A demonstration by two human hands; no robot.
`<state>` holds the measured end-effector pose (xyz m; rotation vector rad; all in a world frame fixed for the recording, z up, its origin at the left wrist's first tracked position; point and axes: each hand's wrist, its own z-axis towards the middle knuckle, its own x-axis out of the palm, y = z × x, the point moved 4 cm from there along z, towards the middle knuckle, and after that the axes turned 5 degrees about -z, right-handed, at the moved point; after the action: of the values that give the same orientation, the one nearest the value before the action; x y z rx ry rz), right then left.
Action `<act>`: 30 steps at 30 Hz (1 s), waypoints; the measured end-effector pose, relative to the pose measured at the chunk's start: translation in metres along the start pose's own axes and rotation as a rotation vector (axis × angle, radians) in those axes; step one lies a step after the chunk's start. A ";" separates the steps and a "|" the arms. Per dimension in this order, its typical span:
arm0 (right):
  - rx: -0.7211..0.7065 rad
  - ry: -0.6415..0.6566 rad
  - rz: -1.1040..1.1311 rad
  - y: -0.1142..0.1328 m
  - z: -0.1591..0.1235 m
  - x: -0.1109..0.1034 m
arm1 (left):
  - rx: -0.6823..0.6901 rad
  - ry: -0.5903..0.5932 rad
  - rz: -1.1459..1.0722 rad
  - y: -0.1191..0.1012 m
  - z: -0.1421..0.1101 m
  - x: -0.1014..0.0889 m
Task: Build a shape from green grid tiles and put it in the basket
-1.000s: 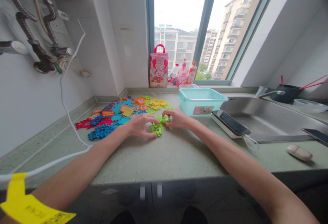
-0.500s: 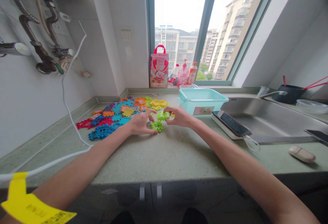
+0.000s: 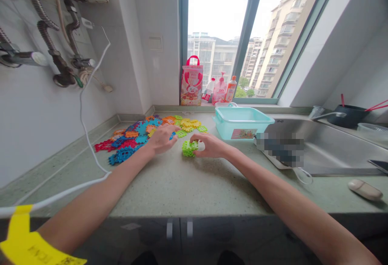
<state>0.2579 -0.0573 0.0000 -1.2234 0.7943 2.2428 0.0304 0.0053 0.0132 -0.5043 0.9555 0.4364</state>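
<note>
My right hand (image 3: pixel 209 145) pinches lime-green toothed plastic building blocks (image 3: pixel 189 148) between thumb and fingers, just above or on the counter. The green blocks sit close together; whether they are joined, I cannot tell. My left hand (image 3: pixel 163 139) reaches over the near right edge of a pile of flat toothed building blocks (image 3: pixel 131 134) in blue, red, orange, yellow and green. Its fingers look stretched out and apart, with a small blue block (image 3: pixel 172 135) by the fingertips. Part of the pile is hidden behind that hand.
A mint-green plastic tub (image 3: pixel 226 129) stands behind my right hand, with a steel sink (image 3: pixel 327 148) to its right. A white cable (image 3: pixel 87 144) crosses on the left. Bottles (image 3: pixel 220 91) and a pink bag (image 3: pixel 192 87) line the windowsill. A mouse (image 3: pixel 365 189) lies far right.
My left hand has left the green blocks and moved up and left to the pile. The green blocks, separate before, are now together at my right hand. The view has shifted slightly.
</note>
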 end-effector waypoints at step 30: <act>0.390 -0.017 -0.182 -0.098 -0.007 0.028 | 0.155 0.167 -0.006 0.005 0.003 0.037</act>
<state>0.3099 0.0127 -0.0531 -1.0414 1.0123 1.8418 0.0477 0.0159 -0.0180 -0.4070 1.1384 0.3158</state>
